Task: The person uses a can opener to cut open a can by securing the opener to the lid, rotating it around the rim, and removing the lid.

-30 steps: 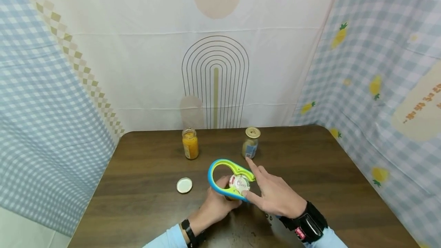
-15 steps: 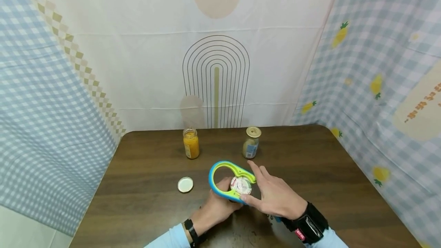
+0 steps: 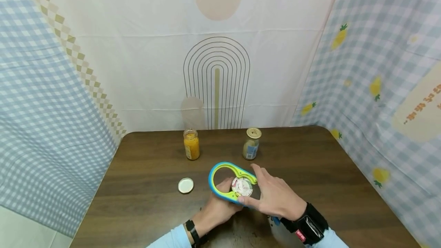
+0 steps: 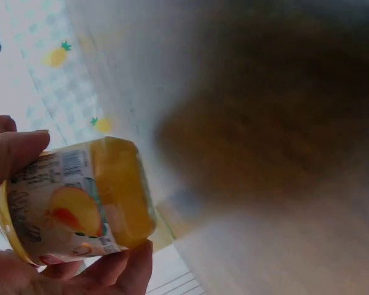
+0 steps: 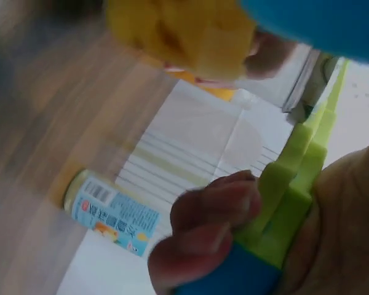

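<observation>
left hand curled snug round fruit-label jar, frame's 5 o'clock; right hand gripping opener around jar lid. weak left grip: jar could spin. off-centre squeeze: opener could slip. 3 jars: held, open jar opener's 10 o'clock, capped jar 1 o'clock. 1 opener. 1 loose lid, 9 o'clock.

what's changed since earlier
The right hand drew its index fingertip back toward the person, clear of the far lidded jar in the head view; the blue-green tool edged likewise. Nothing grasped or released. Left hand still holds the yellow jar; orange jar and loose lid stayed put.
</observation>
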Demonstrator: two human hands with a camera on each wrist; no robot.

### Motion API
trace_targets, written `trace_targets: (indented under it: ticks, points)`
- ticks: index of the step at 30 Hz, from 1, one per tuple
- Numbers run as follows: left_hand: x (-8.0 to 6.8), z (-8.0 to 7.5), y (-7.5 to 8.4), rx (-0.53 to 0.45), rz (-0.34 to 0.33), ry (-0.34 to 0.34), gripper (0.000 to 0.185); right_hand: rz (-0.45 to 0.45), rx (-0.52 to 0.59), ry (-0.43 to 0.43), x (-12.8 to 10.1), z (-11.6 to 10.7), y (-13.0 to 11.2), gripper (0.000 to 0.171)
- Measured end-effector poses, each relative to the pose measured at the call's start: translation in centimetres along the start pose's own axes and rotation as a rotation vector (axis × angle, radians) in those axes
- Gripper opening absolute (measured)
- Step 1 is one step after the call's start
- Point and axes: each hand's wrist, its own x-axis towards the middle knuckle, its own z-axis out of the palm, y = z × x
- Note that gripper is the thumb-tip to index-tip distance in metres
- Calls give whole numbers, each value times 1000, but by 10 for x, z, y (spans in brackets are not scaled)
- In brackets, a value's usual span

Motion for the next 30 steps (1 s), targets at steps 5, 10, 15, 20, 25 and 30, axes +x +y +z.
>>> trace_targets:
  ticks: [5, 10, 15, 20, 25, 30]
  points:
    - [0, 0, 0, -2, 43, 51, 65, -25, 20, 62, 2, 0, -1, 42]
    - [-2, 1, 0, 10, 56, 80, 68, -50, -37, 127, 2, 2, -4, 36]
    - [-2, 0, -1, 18, 60, 79, 69, -77, -103, 180, 3, 2, -8, 34]
    - [-4, 1, -4, -5, 58, 73, 70, -60, -73, 130, 4, 2, -9, 35]
    - [-5, 2, -5, -32, 78, 81, 68, -38, -44, 102, 5, 1, -9, 36]
    - [-3, 1, -4, -30, 105, 95, 66, -26, -24, 71, 9, 1, -7, 39]
